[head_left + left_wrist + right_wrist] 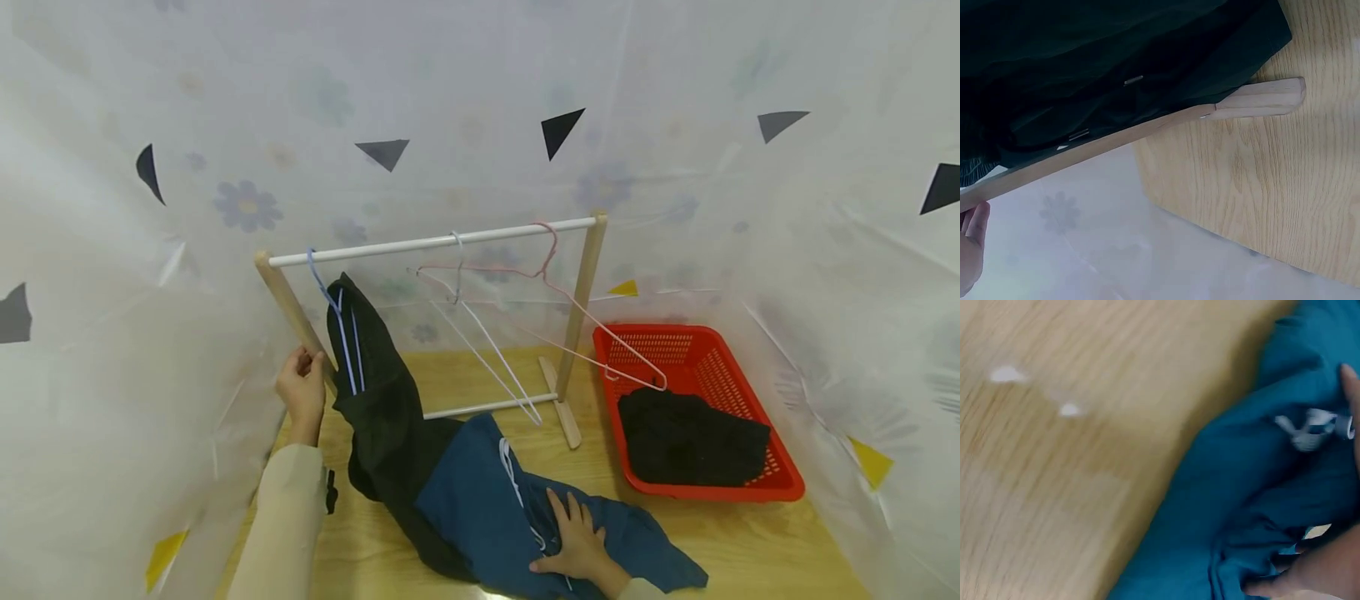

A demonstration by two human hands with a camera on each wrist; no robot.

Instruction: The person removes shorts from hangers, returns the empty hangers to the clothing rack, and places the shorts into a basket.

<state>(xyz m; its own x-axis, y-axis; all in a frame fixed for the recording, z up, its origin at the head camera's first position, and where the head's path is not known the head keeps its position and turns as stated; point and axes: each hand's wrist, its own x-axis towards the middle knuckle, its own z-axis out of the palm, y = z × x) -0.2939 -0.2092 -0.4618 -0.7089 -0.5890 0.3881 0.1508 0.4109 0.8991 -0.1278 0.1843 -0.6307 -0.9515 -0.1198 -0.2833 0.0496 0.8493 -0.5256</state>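
The blue garment (468,500) lies on the table (780,542), below the rack in the head view, its long axis running from upper left to lower right, with the tapering end pointing lower right; a white cord (512,475) crosses it. The right hand (576,546) rests on the cloth with its fingers spread. The garment's upper-left end meets a dark garment (378,417); whether they are joined I cannot tell. That one hangs lengthwise down from a blue hanger (345,333) at the rail's left end, its lower part on the table. Beside it, the left hand (302,392) grips the rack's left wooden post (285,296), fingers curled. Along the white rail (405,247) hang a white hanger (491,346) and a pink hanger (600,325). To the right stands a red basket (750,396), holding crumpled black cloth (690,442) toward its near end.
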